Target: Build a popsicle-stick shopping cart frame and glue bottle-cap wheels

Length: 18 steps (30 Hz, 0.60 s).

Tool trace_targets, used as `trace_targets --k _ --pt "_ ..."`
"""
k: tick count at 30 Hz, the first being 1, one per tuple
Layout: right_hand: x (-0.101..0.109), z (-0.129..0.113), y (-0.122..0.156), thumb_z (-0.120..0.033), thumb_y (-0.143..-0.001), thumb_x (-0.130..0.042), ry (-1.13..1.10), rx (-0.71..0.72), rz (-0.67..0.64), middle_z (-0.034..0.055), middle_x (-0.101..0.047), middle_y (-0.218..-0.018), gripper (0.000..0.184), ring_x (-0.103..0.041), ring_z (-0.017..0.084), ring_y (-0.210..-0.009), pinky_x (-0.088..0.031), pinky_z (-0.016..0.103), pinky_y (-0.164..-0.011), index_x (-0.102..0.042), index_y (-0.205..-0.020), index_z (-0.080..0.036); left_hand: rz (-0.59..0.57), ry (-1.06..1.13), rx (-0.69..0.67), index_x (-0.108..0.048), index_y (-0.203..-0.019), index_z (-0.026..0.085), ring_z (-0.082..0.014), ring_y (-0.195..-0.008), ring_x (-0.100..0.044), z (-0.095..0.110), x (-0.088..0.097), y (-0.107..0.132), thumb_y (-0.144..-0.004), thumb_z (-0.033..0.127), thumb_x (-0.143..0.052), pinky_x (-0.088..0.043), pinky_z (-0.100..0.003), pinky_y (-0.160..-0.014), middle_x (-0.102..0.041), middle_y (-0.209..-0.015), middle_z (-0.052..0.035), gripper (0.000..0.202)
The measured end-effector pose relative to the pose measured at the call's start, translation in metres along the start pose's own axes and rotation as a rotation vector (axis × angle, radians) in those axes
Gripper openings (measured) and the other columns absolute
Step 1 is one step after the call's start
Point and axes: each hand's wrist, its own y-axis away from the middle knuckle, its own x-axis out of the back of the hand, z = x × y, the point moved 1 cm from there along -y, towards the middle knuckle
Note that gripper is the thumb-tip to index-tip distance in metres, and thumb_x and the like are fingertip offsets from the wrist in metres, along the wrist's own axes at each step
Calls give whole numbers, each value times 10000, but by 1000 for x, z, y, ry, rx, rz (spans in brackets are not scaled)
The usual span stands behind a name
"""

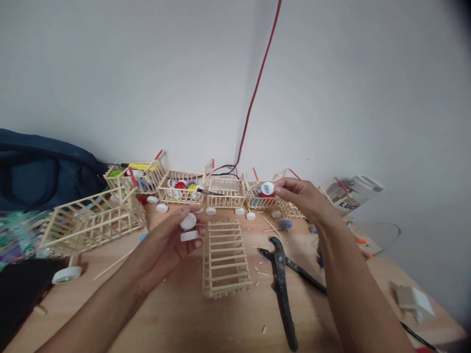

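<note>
Two white bottle caps [189, 222] rest in my left hand [171, 240], its fingers curled around them. Another white bottle cap with blue print [267, 188] is pinched between the thumb and fingers of my right hand [298, 193]. That hand hangs over a small stick-built cart [252, 198] with red and blue caps in it. Beside my left hand lies a frame of thin wooden sticks [226, 260] on the wooden table [176, 318]. Whether the left fingertips touch the frame, I cannot tell.
Black pliers [281, 289] lie spread at the right, among stick scraps. Several stick carts with cap wheels line the wall; a bigger cart [95, 220] stands left. A dark blue bag [44, 166] sits far left. A red-black cable [253, 98] runs up the wall.
</note>
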Motion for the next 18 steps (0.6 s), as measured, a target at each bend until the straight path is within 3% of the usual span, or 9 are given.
trace_targets --k 5,8,11,18 --pt "-61 -56 37 -241 -931 -564 278 541 -7 31 -707 -873 136 -620 165 -832 -454 300 -746 -686 -879 -211 -151 -52 52 -678 -1129 172 -124 -697 -623 -10 -8 8 -789 261 -745 -505 -187 -506 -662 -998 -83 358" --pt "-98 -72 48 -214 -949 -547 500 760 60 48 -716 -882 155 -612 188 -814 -432 336 -732 -692 -893 -212 -250 -48 34 -679 -1163 183 -106 -665 -599 -14 -6 7 -815 267 -725 -488 -172 -519 -650 -847 -58 362" --pt "-113 -74 50 -227 -953 -547 548 815 114 50 -724 -919 143 -611 195 -824 -430 348 -728 -689 -944 -218 -304 -54 -10 -682 -1182 187 -84 -624 -557 -14 -1 6 -851 253 -686 -466 -160 -530 -607 -740 -35 338" --pt "-108 -70 49 -217 -936 -568 348 691 180 80 -665 -987 119 -613 201 -952 -496 333 -797 -670 -997 -206 -374 -76 -59 -641 -1262 259 -84 -688 -542 -13 4 2 -867 226 -658 -443 -177 -546 -576 -933 -34 397"
